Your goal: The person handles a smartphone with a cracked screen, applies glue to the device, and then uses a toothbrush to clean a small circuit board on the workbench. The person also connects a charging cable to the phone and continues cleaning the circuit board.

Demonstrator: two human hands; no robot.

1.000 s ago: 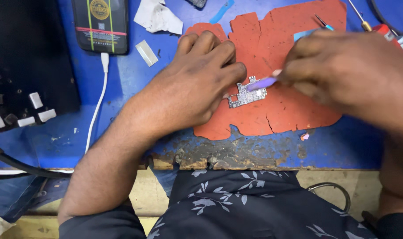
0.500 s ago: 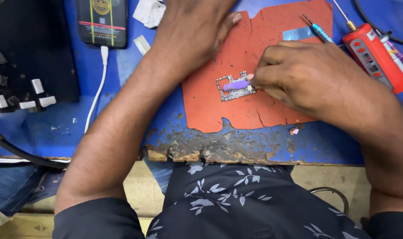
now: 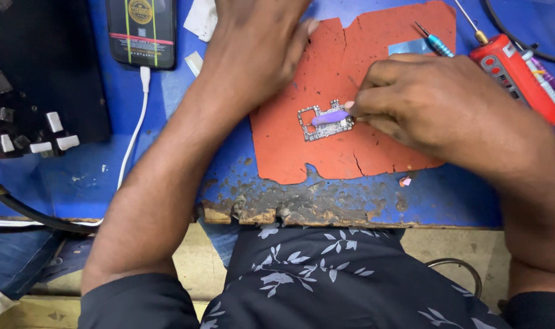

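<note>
Right hand [image 3: 448, 103] fingers pinching purple tool [image 3: 330, 116], working its tip across the circuit board [image 3: 325, 122] on the orange mat [image 3: 375, 73]. Left hand [image 3: 253, 42] resting beside, fingers loosely together. Next likely needs the board steadied.

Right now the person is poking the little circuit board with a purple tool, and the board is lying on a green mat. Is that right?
Not quite. The mat under the circuit board is orange-red, not green, as the head view shows. The rest holds: the right hand presses a purple tool onto the board.
</note>
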